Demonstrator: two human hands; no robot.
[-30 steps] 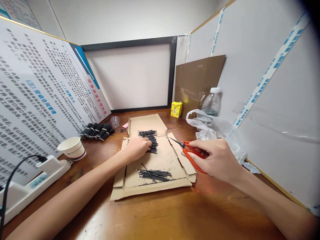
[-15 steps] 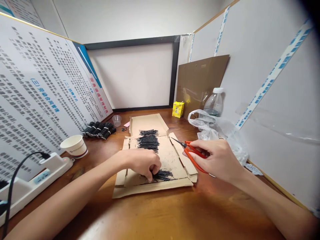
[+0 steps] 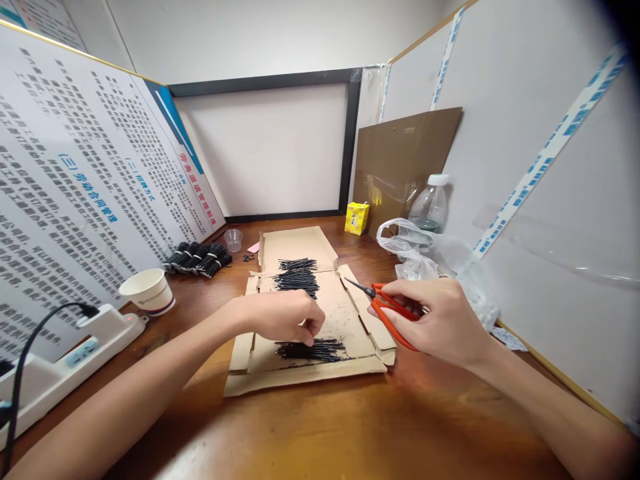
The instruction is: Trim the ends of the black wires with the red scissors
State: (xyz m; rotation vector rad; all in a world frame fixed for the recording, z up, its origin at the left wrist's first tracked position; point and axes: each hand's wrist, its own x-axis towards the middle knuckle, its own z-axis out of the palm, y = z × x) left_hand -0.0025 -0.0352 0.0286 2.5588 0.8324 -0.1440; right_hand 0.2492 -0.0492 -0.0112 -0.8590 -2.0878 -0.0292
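Observation:
My right hand (image 3: 440, 313) grips a pair of scissors (image 3: 387, 303) with red handles, its dark blades pointing left over the right flap of the cardboard. My left hand (image 3: 287, 315) is closed in a pinch just above the near pile of short, thin black wire-like pieces (image 3: 320, 350). Whatever lies between its fingertips, if anything, is hidden. Beyond that hand, a second pile of black pieces (image 3: 297, 280) lies in a row, with a smaller pile (image 3: 297, 264) behind it. All three piles rest on an unfolded cardboard box (image 3: 345, 320) strewn with dark crumbs.
At left stand a paper cup (image 3: 149, 293), a white power strip (image 3: 85, 353) and tied black bundles (image 3: 197, 260). A small clear cup (image 3: 233, 241) is behind them. A yellow box (image 3: 357, 219), plastic bag (image 3: 415, 257) and bottle (image 3: 429, 207) stand at right.
My left hand has risen slightly from the near pile, uncovering its left part. The scissors in my right hand have barely moved.

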